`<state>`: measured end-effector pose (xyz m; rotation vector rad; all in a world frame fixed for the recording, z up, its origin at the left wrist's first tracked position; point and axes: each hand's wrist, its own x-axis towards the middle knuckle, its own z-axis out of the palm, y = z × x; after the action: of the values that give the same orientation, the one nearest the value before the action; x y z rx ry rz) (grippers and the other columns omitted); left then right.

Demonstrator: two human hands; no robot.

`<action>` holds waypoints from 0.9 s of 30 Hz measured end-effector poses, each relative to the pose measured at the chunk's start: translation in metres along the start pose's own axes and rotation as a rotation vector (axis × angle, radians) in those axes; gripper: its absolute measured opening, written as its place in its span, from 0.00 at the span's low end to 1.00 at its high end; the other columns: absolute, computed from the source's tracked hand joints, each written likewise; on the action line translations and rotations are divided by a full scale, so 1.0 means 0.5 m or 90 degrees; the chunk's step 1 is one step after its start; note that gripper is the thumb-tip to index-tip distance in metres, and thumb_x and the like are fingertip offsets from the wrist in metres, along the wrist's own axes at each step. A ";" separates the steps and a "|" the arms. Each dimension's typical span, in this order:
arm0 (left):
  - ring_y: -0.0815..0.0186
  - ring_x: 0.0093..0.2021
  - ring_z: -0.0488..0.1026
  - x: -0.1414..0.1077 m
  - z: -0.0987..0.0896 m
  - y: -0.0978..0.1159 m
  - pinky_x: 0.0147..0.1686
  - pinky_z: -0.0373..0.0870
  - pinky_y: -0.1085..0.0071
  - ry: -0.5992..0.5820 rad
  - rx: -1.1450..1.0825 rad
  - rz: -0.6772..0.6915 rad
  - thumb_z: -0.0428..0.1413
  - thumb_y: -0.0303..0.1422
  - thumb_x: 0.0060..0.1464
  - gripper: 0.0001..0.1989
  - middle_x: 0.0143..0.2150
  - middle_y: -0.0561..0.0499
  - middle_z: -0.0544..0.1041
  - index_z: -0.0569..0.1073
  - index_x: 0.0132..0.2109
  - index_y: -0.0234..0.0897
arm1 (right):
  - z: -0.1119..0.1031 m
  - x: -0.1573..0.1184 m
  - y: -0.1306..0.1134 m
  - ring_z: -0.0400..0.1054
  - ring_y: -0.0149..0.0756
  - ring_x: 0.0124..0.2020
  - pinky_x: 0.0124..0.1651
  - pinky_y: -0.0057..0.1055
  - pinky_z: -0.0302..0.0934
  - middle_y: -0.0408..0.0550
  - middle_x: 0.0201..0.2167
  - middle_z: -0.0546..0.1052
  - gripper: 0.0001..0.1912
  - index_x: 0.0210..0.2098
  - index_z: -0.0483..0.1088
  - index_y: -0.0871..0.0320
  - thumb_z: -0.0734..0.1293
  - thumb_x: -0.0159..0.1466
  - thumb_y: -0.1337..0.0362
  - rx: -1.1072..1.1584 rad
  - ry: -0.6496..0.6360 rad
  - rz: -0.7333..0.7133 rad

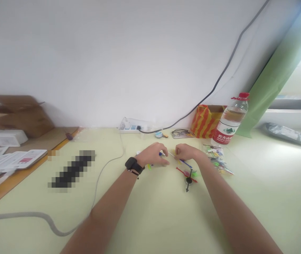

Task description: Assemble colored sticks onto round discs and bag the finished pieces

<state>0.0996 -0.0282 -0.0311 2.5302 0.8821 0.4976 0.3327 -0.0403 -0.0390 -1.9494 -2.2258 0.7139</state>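
Observation:
My left hand [156, 154], with a black watch [131, 163] on its wrist, is over the table, thumb and fingers curved but apart. A small blue piece [160, 153] shows in the gap between them; I cannot tell whether the hand touches it. My right hand [184, 151] has its fingers closed at the end of a thin white stick [171, 154], which points toward the left fingertips. Just below the right hand lies a blue pointer [185, 163]. Nearer me is a black-centred piece [189, 180] with red and black arrow-shaped pointers. Small yellow-green pieces [149, 166] lie under my left hand.
A clear bag of colourful parts [219, 162] lies right of my right arm, before a red-capped water bottle [229, 121] and a red-yellow bag [206, 121]. A power strip [130, 129] stands by the wall. A grey cable [105, 165] crosses the left side. Cardboard boxes [31, 114] stand far left.

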 end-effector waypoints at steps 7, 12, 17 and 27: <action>0.52 0.50 0.75 -0.009 -0.014 -0.037 0.47 0.72 0.63 -0.027 -0.031 -0.069 0.67 0.43 0.46 0.23 0.50 0.45 0.79 0.81 0.50 0.42 | 0.015 0.024 -0.012 0.72 0.39 0.40 0.37 0.27 0.61 0.52 0.41 0.79 0.11 0.40 0.74 0.59 0.71 0.56 0.70 0.000 0.056 -0.005; 0.58 0.46 0.77 -0.005 -0.011 -0.056 0.43 0.74 0.66 -0.075 -0.070 -0.080 0.61 0.40 0.53 0.19 0.49 0.48 0.81 0.80 0.51 0.43 | -0.024 -0.010 -0.011 0.72 0.38 0.37 0.35 0.28 0.59 0.51 0.38 0.80 0.08 0.36 0.75 0.59 0.71 0.59 0.61 -0.001 0.010 -0.013; 0.57 0.44 0.78 -0.001 -0.006 -0.056 0.43 0.74 0.64 -0.057 -0.047 -0.065 0.60 0.37 0.53 0.16 0.47 0.48 0.81 0.81 0.49 0.43 | -0.089 -0.076 -0.023 0.71 0.39 0.34 0.33 0.29 0.58 0.44 0.30 0.79 0.15 0.29 0.79 0.55 0.77 0.49 0.50 -0.024 -0.211 -0.046; 0.54 0.48 0.77 -0.004 -0.020 -0.041 0.43 0.74 0.64 0.015 -0.032 -0.079 0.60 0.47 0.56 0.21 0.52 0.45 0.79 0.80 0.51 0.42 | -0.082 -0.062 -0.019 0.70 0.38 0.35 0.33 0.29 0.56 0.43 0.30 0.79 0.10 0.30 0.80 0.55 0.73 0.50 0.57 -0.037 -0.222 -0.080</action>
<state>0.0832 -0.0122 -0.0333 2.4117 1.0146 0.5054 0.3448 -0.0593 0.0081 -1.8040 -2.5647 1.0518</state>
